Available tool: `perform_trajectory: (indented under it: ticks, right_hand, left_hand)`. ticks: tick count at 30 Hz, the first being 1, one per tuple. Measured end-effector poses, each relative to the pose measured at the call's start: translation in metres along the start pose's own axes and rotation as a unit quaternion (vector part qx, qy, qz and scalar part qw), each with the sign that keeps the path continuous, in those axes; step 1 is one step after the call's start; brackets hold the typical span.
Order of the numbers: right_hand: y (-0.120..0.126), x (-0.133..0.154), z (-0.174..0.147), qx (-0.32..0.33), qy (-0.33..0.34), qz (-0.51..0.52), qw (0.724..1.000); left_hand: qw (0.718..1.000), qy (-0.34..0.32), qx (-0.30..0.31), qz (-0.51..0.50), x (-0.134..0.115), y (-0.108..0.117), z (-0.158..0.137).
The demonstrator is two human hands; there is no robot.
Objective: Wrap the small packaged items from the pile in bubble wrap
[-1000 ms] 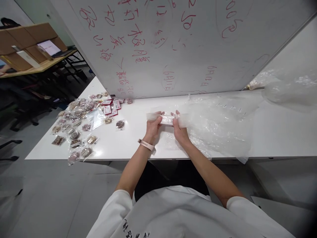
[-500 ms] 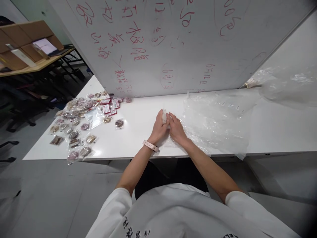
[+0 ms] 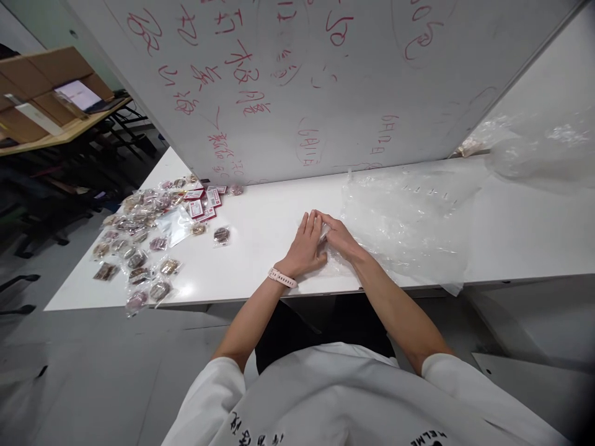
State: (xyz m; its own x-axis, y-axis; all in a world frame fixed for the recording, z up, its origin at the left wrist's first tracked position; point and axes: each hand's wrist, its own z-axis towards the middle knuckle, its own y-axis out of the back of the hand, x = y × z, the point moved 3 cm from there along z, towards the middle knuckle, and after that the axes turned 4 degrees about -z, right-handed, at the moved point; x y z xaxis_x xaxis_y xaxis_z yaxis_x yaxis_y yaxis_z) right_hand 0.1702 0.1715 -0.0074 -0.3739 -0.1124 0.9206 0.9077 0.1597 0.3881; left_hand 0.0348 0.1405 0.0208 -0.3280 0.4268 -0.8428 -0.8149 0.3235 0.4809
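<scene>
My left hand (image 3: pixel 304 246) lies over a small bundle of clear plastic wrap (image 3: pixel 324 231), its fingers stretched out and close together. From the other side my right hand (image 3: pixel 343 238) curls round the bundle, its fingertips meeting those of the left. What the bundle contains is hidden by the hands. A crumpled trail of wrap runs under my right wrist to a wide clear plastic sheet (image 3: pixel 409 229) spread over the table on the right.
Several small packets (image 3: pixel 139 210) in clear wrappers lie heaped on the white table (image 3: pixel 260 248) at left, with red-edged cards (image 3: pixel 196 208) and a clear bag (image 3: pixel 174 224). A whiteboard (image 3: pixel 279 93) stands along the back. More plastic (image 3: pixel 539 155) lies at far right.
My left hand has turned from a pinching hold to lying flat over the bundle. My right hand has shifted slightly right, and a whitish piece between the hands is now covered.
</scene>
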Motion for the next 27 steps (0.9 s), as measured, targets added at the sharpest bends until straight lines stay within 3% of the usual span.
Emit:
perform_trajectory:
  ticks: [4,8,11,14,18,21,25,27]
  right_hand:
    - [0.006,0.011,-0.006,0.034,-0.026,0.056,0.998]
    - [0.024,0.048,-0.027,0.136,0.019,0.036,0.99]
    - [0.042,0.079,-0.04,0.193,0.066,-0.042,0.978]
    - [0.056,0.1,-0.041,0.218,0.098,-0.152,0.959]
    - [0.062,0.114,-0.039,0.2,0.192,-0.322,0.905]
    - [0.055,0.119,-0.048,0.219,0.26,-0.359,0.87]
    - [0.04,0.116,-0.063,0.186,0.23,-0.436,0.85]
    - [0.035,0.111,-0.067,0.164,0.211,-0.449,0.852]
  left_hand:
    - [0.997,0.027,-0.065,-0.028,0.001,-0.003,0.004]
    - [0.985,0.078,-0.075,-0.132,-0.005,0.017,0.004]
    - [0.971,0.11,-0.02,-0.212,-0.016,0.035,-0.001]
    - [0.969,0.118,0.062,-0.208,-0.026,0.043,-0.007]
    - [0.962,0.147,0.134,-0.189,-0.029,0.04,-0.011]
    - [0.945,0.146,0.169,-0.239,-0.03,0.036,-0.012]
    - [0.921,0.155,0.186,-0.305,-0.029,0.03,-0.012]
    - [0.916,0.168,0.183,-0.315,-0.028,0.028,-0.013]
